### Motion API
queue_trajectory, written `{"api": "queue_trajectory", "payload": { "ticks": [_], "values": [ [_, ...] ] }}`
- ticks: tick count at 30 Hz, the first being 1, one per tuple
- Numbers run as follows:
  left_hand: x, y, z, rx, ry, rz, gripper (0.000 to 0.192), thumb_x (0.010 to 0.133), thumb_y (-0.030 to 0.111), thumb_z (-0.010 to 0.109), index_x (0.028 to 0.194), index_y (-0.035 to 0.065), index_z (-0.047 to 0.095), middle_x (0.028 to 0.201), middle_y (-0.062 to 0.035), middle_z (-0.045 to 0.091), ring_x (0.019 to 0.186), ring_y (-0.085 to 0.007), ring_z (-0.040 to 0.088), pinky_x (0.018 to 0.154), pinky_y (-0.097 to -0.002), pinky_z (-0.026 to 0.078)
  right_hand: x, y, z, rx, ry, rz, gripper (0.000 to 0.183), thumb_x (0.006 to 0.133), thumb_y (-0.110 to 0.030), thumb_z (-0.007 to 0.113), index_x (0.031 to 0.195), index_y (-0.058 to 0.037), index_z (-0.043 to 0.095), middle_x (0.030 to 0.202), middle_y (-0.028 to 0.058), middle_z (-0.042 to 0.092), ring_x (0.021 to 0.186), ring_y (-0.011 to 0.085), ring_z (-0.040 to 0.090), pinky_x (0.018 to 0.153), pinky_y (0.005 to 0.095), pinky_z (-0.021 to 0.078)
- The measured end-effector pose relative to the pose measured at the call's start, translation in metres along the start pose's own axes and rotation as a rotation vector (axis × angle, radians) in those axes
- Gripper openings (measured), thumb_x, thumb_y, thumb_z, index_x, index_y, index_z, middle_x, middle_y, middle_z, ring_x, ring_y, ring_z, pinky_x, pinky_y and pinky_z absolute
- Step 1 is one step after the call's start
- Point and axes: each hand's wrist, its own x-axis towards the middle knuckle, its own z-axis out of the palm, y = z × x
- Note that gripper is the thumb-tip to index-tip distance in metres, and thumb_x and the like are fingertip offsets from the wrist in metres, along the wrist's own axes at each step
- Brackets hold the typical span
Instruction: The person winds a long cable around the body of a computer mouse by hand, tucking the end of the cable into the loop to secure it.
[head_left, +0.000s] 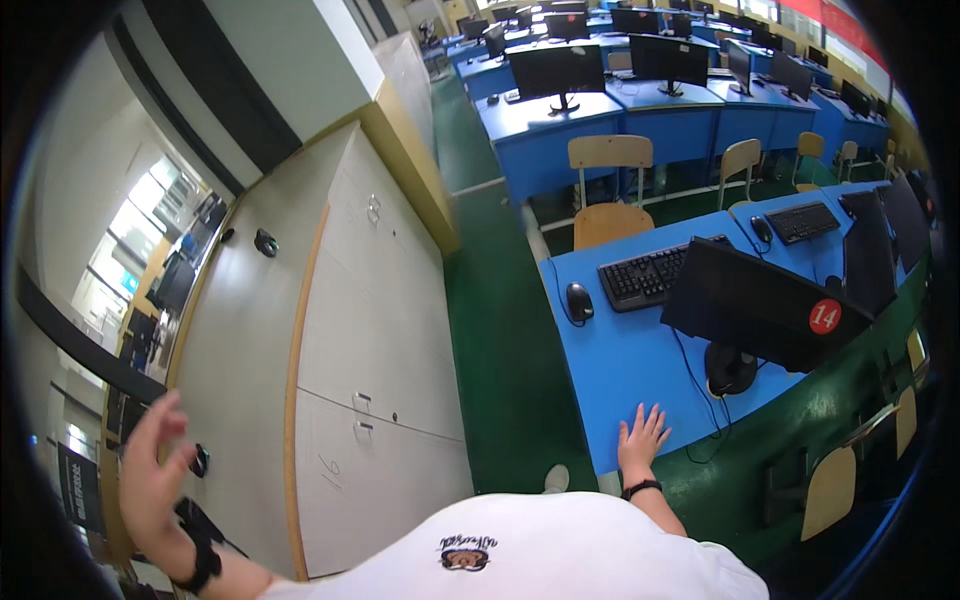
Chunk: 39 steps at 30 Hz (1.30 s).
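Note:
My left hand (154, 472) is raised at the left, over the top of a long grey-white cabinet (247, 330). Its fingers are apart and somewhat curled, with nothing visible in them. A small black object (200, 460) lies on the cabinet top beside it, partly hidden by the hand. My right hand (642, 441) rests palm down with spread fingers on the near corner of a blue desk (615, 367). Ahead of it on this desk are a black monitor (757, 300) seen from behind, its round stand base (731, 367), a black keyboard (645, 274) and a black mouse (579, 301).
Another small black object (265, 243) lies farther along the cabinet top. A green-floored aisle (495, 337) runs between cabinet and desk. A wooden chair (613, 221) stands behind the desk, and more chairs (829, 491) are at the right. Rows of monitor desks (559, 120) fill the back.

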Motion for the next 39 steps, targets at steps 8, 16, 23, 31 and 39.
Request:
{"api": "queue_trajectory", "payload": {
  "ticks": [8,16,23,31,39],
  "values": [
    [0.110,-0.098,-0.008,-0.010,0.007,-0.259,0.041,0.092,0.020,0.060,0.128,0.0026,0.050,0.090,-0.0058,0.058,0.083,-0.0134,0.053,0.078,-0.0275,0.044,0.027,-0.002,-0.022,-0.136,0.160,0.035,0.058,0.091,-0.039,0.051,0.142,-0.0153,0.038,0.152,0.0104,0.027,0.139,0.0307,0.025,0.111,0.0583,0.0139],
    [0.004,-0.296,-0.003,-0.371,0.127,-0.763,0.067,0.089,0.047,0.058,0.143,0.0176,0.034,0.139,-0.0069,0.040,0.122,-0.0243,0.041,0.099,-0.0485,0.033,0.032,0.003,-0.012,-0.182,0.143,0.053,0.057,0.092,-0.038,0.050,0.143,-0.0150,0.037,0.152,0.0108,0.027,0.140,0.0308,0.024,0.111,0.0581,0.0160],
    [-0.110,-0.373,0.012,-0.452,0.285,-1.086,0.081,0.086,0.048,0.058,0.149,0.0145,0.019,0.153,-0.0113,0.024,0.138,-0.0356,0.026,0.105,-0.0569,0.028,0.027,0.010,-0.012,-0.215,0.084,-0.029,0.057,0.094,-0.036,0.048,0.144,-0.0138,0.034,0.153,0.0112,0.025,0.140,0.0319,0.022,0.111,0.0566,0.0174],
    [-0.032,-0.404,0.066,-0.507,0.271,-1.102,0.095,0.081,0.043,0.065,0.151,0.0124,0.009,0.154,-0.0164,0.021,0.139,-0.0343,0.026,0.105,-0.0542,0.031,0.001,0.061,-0.034,-0.108,-0.081,-0.210,0.060,0.084,-0.023,0.062,0.137,-0.0041,0.042,0.148,0.0192,0.030,0.135,0.0378,0.029,0.110,0.0509,0.0260],
    [0.056,-0.454,0.099,-0.140,0.125,-0.911,0.086,0.078,0.049,0.063,0.148,0.0160,0.025,0.152,-0.0218,0.022,0.138,-0.0379,0.028,0.110,-0.0470,0.030,-0.058,0.104,-0.047,0.014,-0.253,-0.028,0.047,0.079,-0.015,0.061,0.122,0.0037,0.052,0.131,0.0275,0.046,0.120,0.0422,0.045,0.105,0.0449,0.0335]
  ]
}}
